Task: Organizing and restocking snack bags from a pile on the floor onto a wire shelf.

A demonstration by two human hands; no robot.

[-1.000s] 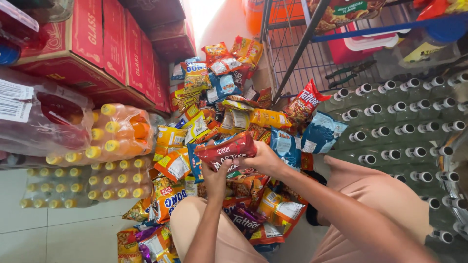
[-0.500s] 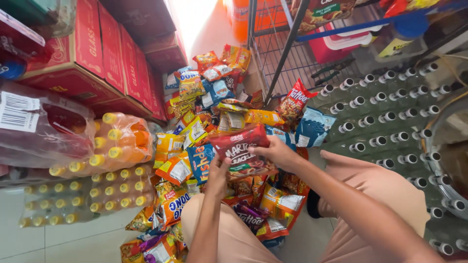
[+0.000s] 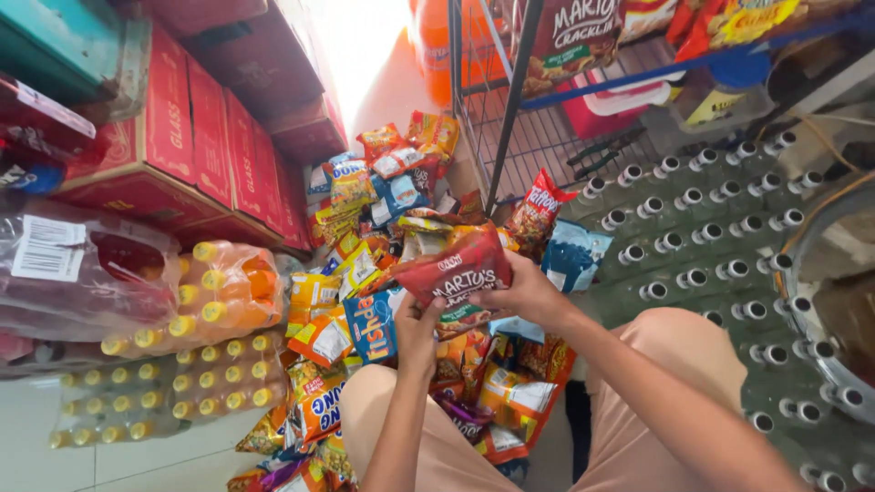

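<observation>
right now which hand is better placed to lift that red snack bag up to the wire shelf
Right, probably. The right hand grips the red snack bag along its side nearest the wire shelf, which stands on the right. The left hand only supports it from below.

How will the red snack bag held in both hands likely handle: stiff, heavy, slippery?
The red snack bag looks puffed and creased, so probably floppy and light for its size. Its glossy film suggests a slippery surface. The left hand and right hand both pinch its edges, hinting it sags if held at one end.
</observation>
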